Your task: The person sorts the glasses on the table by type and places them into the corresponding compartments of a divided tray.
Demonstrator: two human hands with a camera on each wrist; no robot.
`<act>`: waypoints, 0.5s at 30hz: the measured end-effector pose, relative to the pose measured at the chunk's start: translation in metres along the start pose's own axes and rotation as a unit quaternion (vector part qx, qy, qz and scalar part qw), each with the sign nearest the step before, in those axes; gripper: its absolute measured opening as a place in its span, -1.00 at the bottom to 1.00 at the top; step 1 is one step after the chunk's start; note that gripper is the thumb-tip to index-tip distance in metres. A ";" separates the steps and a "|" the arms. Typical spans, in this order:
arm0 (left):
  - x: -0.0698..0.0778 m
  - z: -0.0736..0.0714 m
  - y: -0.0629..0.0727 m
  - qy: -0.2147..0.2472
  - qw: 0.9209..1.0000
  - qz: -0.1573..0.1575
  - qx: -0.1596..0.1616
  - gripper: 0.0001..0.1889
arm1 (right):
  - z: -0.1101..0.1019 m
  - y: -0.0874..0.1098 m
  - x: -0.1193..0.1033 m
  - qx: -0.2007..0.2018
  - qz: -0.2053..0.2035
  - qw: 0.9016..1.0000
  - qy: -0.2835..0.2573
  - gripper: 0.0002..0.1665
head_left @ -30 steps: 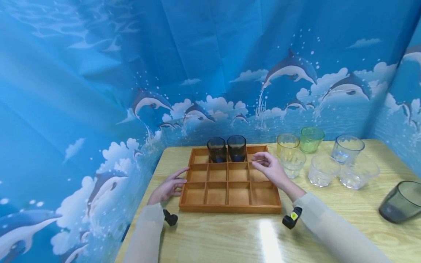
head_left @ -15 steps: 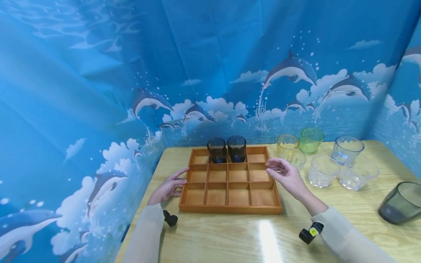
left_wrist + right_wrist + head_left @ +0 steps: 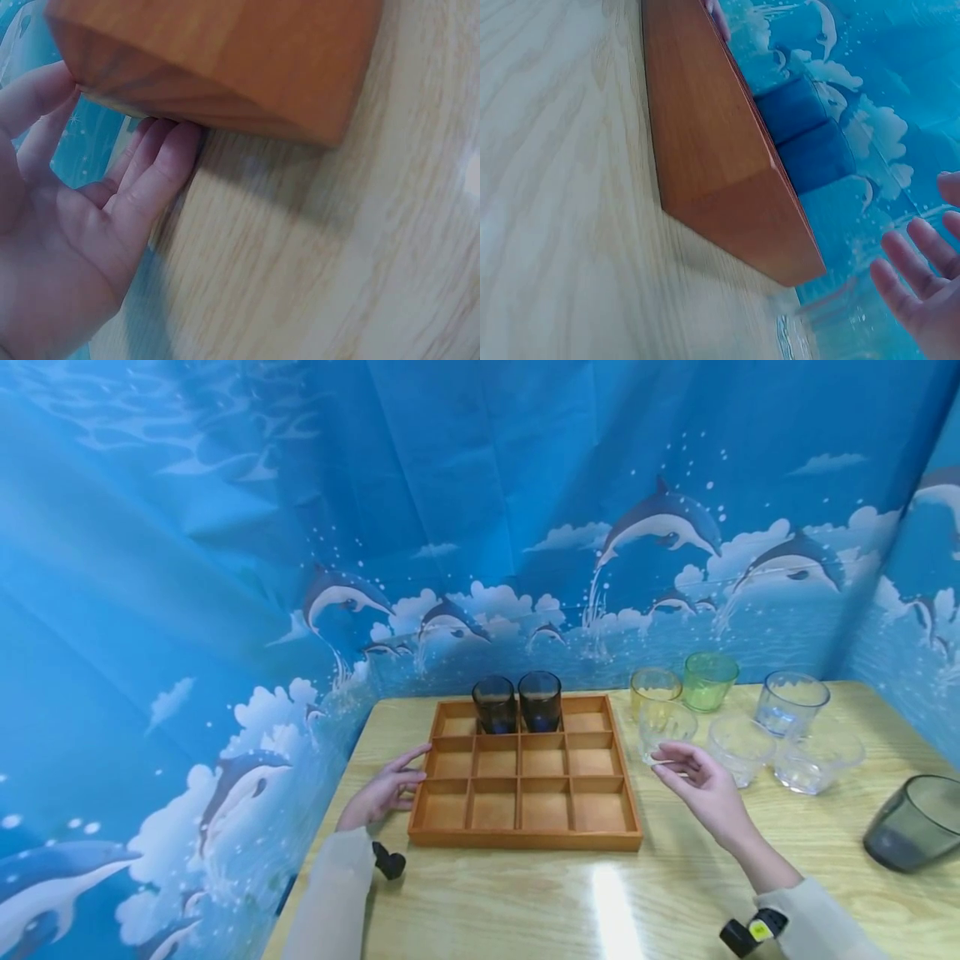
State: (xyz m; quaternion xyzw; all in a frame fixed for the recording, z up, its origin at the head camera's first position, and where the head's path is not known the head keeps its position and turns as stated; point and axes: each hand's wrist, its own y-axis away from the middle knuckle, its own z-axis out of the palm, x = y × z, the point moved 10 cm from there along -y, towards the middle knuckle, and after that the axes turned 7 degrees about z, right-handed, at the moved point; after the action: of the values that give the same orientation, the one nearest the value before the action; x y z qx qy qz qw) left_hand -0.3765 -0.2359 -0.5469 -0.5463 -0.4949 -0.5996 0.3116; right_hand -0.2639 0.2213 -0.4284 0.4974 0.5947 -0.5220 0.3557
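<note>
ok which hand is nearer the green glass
Right. The right hand is on the near side of the green glass, not touching it. The left hand is farther away, at the left side of the wooden tray.

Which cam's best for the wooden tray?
Head view: the whole wooden tray is in frame from above, showing its compartment grid. Left wrist only gets outer walls around one corner, with the left hand touching it. Right wrist also gets mainly outer walls; compartment interiors are hidden in both.
</note>
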 end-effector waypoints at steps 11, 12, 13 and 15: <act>-0.001 0.000 0.000 0.000 1.000 0.002 -0.001 -0.45 | -0.038 0.021 0.003 0.049 -0.008 0.998 0.033 -0.59; -0.001 0.000 0.000 0.001 1.000 0.002 -0.001 -0.45 | -0.043 0.022 0.003 0.054 -0.011 0.998 0.031 -0.59; -0.001 0.000 0.000 0.000 1.000 0.003 -0.002 -0.45 | -0.048 0.023 0.003 0.059 -0.015 0.998 0.026 -0.59; -0.001 0.000 -0.001 -0.001 1.000 0.003 -0.002 -0.45 | -0.059 0.022 0.004 0.064 -0.031 0.997 -0.011 -0.58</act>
State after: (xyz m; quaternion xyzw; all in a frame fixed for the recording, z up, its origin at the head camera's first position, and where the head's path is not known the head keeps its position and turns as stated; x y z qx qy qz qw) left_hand -0.3770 -0.2361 -0.5477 -0.5492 -0.4920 -0.5991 0.3120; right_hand -0.2379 0.2785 -0.4262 0.4948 0.5714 -0.5749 0.3132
